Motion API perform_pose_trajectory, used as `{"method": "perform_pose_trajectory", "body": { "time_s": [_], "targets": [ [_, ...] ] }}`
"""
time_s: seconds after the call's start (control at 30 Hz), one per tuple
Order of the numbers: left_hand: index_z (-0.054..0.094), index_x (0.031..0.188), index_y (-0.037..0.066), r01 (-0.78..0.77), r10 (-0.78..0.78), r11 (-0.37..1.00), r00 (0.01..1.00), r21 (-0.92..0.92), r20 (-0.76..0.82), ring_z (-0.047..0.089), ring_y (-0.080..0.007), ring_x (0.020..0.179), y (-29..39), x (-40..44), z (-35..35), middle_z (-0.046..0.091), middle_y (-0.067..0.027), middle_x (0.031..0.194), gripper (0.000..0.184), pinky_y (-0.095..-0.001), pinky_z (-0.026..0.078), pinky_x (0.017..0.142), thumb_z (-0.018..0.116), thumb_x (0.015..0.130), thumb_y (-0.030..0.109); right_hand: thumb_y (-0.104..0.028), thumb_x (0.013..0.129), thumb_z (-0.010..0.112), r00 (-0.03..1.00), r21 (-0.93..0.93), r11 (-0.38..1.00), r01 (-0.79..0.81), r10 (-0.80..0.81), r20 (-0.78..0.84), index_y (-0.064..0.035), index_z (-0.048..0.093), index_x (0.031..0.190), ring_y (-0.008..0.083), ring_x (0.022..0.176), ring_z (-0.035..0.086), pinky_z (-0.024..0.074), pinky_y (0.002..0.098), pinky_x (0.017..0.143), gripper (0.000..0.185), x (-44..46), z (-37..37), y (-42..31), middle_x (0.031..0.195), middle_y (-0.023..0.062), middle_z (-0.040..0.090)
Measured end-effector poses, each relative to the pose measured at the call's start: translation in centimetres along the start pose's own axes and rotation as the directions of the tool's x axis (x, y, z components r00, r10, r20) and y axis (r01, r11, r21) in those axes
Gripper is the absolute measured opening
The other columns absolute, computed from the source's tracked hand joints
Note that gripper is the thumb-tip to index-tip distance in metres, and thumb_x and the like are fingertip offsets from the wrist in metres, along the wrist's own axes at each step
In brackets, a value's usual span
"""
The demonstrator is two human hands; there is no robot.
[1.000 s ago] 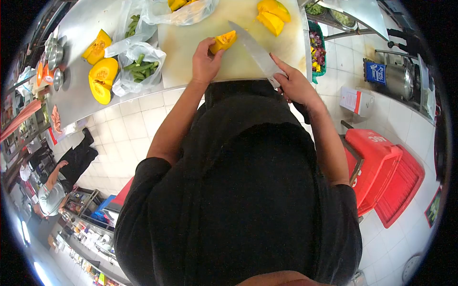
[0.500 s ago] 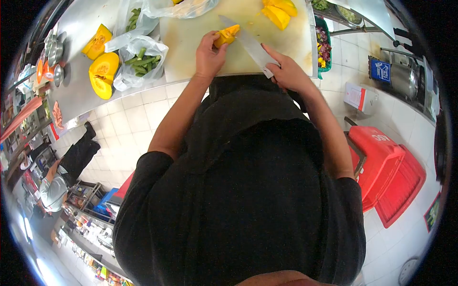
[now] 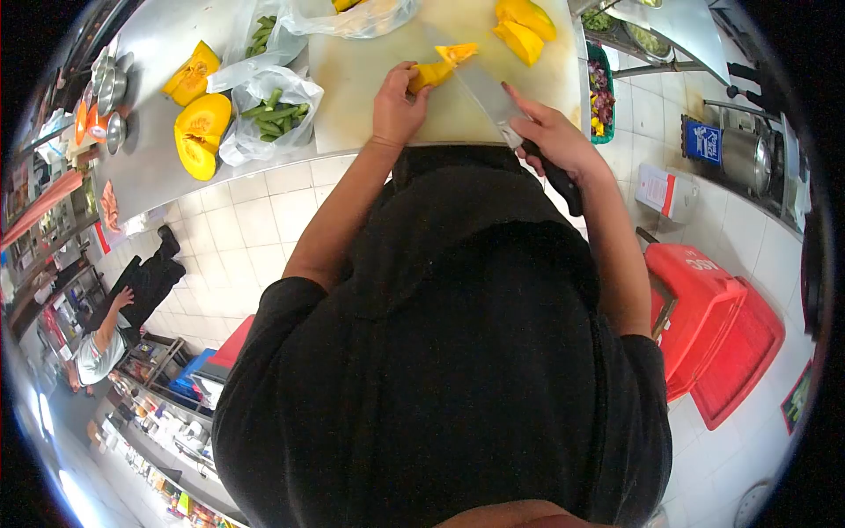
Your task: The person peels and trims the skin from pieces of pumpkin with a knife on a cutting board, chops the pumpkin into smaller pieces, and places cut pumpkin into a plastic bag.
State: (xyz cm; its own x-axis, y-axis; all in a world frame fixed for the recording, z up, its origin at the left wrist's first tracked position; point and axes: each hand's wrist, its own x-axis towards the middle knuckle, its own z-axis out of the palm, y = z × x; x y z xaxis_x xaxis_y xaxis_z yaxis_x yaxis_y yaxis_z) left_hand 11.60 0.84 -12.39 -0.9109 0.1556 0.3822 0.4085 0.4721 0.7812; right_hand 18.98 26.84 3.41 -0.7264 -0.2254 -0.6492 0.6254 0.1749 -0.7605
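Note:
My left hand (image 3: 400, 107) grips a chunk of pumpkin (image 3: 430, 77) on the pale cutting board (image 3: 370, 62), fingertips curled at its near side. My right hand (image 3: 558, 141) is closed round the black handle of a kitchen knife (image 3: 489, 99). The wide blade points away from me and lies just right of the chunk. A smaller pumpkin piece (image 3: 457, 55) leans at the chunk's far end, against or over the blade; I cannot tell which. Larger pumpkin pieces (image 3: 521, 37) rest at the board's far right.
Left of the board, a plastic bag of green pods (image 3: 275, 116) and pumpkin wedges (image 3: 202, 132) lie on the steel table (image 3: 145, 172). A green crate (image 3: 602, 97) stands right of the board. A red bin (image 3: 695, 308) is on the floor at right. Another person (image 3: 132, 304) stands at far left.
A small piece has parted from the pumpkin chunk at its far end. The knife has shifted slightly, and its black handle now shows below my right hand. The view has moved a little.

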Motion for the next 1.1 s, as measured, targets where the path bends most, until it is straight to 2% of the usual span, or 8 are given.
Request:
{"method": "perform_pose_trajectory", "body": {
  "time_s": [0.3,0.5,0.57,0.63,0.73,0.9,1.03,1.1],
  "targets": [
    [0.061,0.111,0.002,0.044,-0.044,0.999,0.999,0.016,-0.014,0.069,-0.0342,0.099,0.5,0.0,-0.3,0.067,-0.0189,0.121,0.037,-0.0392,0.059,0.081,0.081,0.082,0.011,-0.013,0.102,0.058,0.91,0.128,0.986,0.102,-0.041,-0.414,-0.0194,0.038,0.159,0.0088,0.052,0.05,0.0414,0.0238,0.044,0.061,-9.2,-3.5,-1.0,0.078,0.004,0.061],
    [0.063,0.111,-0.001,0.367,-0.363,0.927,0.93,-0.074,0.06,0.068,-0.0223,0.08,2.7,0.9,-2.1,0.071,-0.0151,0.097,0.039,-0.0345,0.056,0.074,0.083,0.082,0.017,-0.017,0.102,0.057,0.797,0.076,0.977,0.201,-0.118,-0.593,-0.0054,0.056,0.138,0.0141,0.053,0.056,0.0467,0.029,0.047,0.038,-10.4,-10.6,1.6,0.074,0.0082,0.063],
    [0.063,0.11,-0.001,0.377,-0.375,0.923,0.926,-0.075,0.039,0.067,-0.021,0.077,2.1,0.8,-2.2,0.071,-0.0137,0.093,0.039,-0.0341,0.056,0.073,0.083,0.083,0.019,-0.02,0.099,0.06,0.644,-0.508,0.791,-0.343,-0.196,-0.739,0.0,0.062,0.124,0.0221,0.06,0.063,0.0525,0.0391,0.056,0.033,-6.4,-16.7,8.5,0.077,0.0168,0.067],
    [0.063,0.11,-0.001,0.396,-0.395,0.916,0.918,-0.063,0.026,0.067,-0.0202,0.076,1.7,1.0,-2.4,0.071,-0.013,0.091,0.039,-0.0343,0.056,0.072,0.083,0.084,0.021,-0.023,0.097,0.062,0.467,-0.664,0.498,-0.559,-0.472,-0.748,0.0023,0.063,0.113,0.0265,0.068,0.067,0.0535,0.0444,0.065,0.03,-4.1,-19.4,15.5,0.079,0.0212,0.068],
    [0.064,0.11,-0.002,0.488,-0.489,0.87,0.872,-0.07,-0.001,0.067,-0.02,0.075,1.1,0.7,-3.2,0.071,-0.0133,0.092,0.038,-0.0349,0.056,0.071,0.081,0.085,0.021,-0.023,0.1,0.057,0.351,-0.624,0.664,-0.412,-0.516,-0.781,-0.0007,0.064,0.112,0.035,0.074,0.069,0.0526,0.0478,0.069,0.027,-5.0,-15.6,15.0,0.081,0.0215,0.069],
    [0.063,0.112,-0.002,0.609,-0.619,0.763,0.785,-0.218,0.026,0.068,-0.0181,0.074,0.8,0.1,-3.5,0.071,-0.0142,0.097,0.036,-0.0333,0.057,0.063,0.079,0.089,0.022,-0.023,0.104,0.052,0.731,-0.389,0.917,-0.091,-0.204,-0.651,-0.0032,0.057,0.106,0.0519,0.089,0.065,0.0493,0.0568,0.071,0.02,-6.3,-4.2,7.2,0.089,0.0292,0.069],
    [0.062,0.112,-0.004,0.589,-0.614,0.762,0.789,-0.268,-0.013,0.069,-0.017,0.077,1.6,0.0,-3.4,0.07,-0.014,0.098,0.036,-0.0319,0.059,0.06,0.077,0.091,0.021,-0.024,0.103,0.053,0.927,-0.745,0.666,0.015,-0.288,-0.24,-0.005,0.052,0.109,0.053,0.085,0.065,0.0496,0.0626,0.073,0.02,-0.7,0.8,6.9,0.085,0.0315,0.068],
    [0.061,0.112,-0.005,0.577,-0.607,0.766,0.794,-0.282,-0.024,0.069,-0.0173,0.078,1.5,-0.1,-3.4,0.069,-0.014,0.098,0.036,-0.0322,0.061,0.06,0.077,0.091,0.02,-0.025,0.102,0.052,0.935,-0.782,0.624,0.02,-0.288,-0.206,-0.005,0.052,0.109,0.0535,0.084,0.065,0.0497,0.064,0.074,0.021,1.5,1.3,7.1,0.083,0.0316,0.067]
  ]
}}
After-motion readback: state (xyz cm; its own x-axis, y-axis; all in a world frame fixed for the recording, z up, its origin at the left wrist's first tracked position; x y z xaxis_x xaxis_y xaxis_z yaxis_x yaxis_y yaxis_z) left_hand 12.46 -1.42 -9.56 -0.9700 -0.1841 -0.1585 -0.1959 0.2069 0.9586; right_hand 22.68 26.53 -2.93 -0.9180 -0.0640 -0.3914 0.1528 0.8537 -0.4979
